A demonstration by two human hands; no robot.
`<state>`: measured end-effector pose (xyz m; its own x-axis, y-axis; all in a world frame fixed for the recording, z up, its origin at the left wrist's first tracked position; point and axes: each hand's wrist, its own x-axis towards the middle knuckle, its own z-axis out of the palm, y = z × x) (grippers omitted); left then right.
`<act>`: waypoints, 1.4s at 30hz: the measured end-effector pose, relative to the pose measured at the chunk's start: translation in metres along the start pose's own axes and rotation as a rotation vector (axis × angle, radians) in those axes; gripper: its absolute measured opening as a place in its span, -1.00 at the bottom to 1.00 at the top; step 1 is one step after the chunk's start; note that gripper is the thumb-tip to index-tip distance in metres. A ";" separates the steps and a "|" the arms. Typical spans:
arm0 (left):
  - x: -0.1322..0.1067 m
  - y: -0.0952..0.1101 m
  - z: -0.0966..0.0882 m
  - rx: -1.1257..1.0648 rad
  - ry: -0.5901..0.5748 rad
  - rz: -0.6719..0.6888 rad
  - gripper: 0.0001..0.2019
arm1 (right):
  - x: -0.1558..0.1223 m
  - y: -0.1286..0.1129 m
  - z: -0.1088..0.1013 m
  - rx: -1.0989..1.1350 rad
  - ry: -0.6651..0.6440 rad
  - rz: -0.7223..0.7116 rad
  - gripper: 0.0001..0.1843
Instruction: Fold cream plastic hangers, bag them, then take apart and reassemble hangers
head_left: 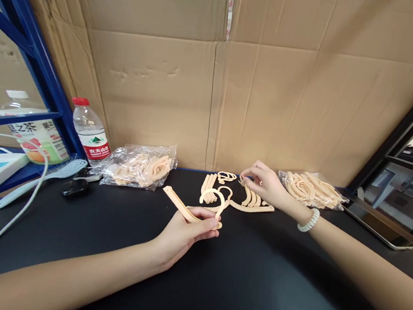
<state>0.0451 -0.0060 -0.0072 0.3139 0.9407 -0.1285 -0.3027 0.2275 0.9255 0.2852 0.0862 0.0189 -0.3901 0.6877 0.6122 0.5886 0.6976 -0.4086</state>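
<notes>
In my left hand (188, 235) is a partly assembled cream plastic clothes hanger, its hook (220, 199) curving upward and one grooved arm (176, 202) pointing up and to the left. My right hand (266, 184) reaches over the table with its fingers pinched at the upper end of a curved hanger arm (247, 196), at the left of a small row of such arms. Between my hands lies an assembled hanger (250, 208), partly hidden behind my left hand. Behind it are several more hanger arms (209, 181) and a few loose hooks (227, 177).
Clear bags of cream hanger parts lie at left (145, 168) and right (314, 189). A phone (381, 225) rests far right. At left are a red-capped bottle (91, 134), a hairbrush (45, 179), a dark small object (75, 187) and a white cable (22, 221). Cardboard (143, 83) walls the back.
</notes>
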 end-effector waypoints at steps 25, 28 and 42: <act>0.001 -0.003 0.000 0.130 -0.039 0.066 -0.79 | -0.074 -0.064 0.023 1.210 -0.021 0.789 -0.68; 0.001 -0.005 -0.001 0.162 -0.049 0.071 -0.80 | -0.076 -0.065 0.027 1.279 -0.035 0.803 -0.59; 0.001 -0.007 -0.004 0.296 -0.162 0.146 -0.96 | -0.079 -0.075 0.030 1.066 -0.209 0.466 -0.77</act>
<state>0.0443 -0.0053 -0.0150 0.4324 0.9004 0.0482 -0.0887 -0.0108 0.9960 0.2503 -0.0143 -0.0188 -0.4603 0.8708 0.1724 -0.1451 0.1178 -0.9824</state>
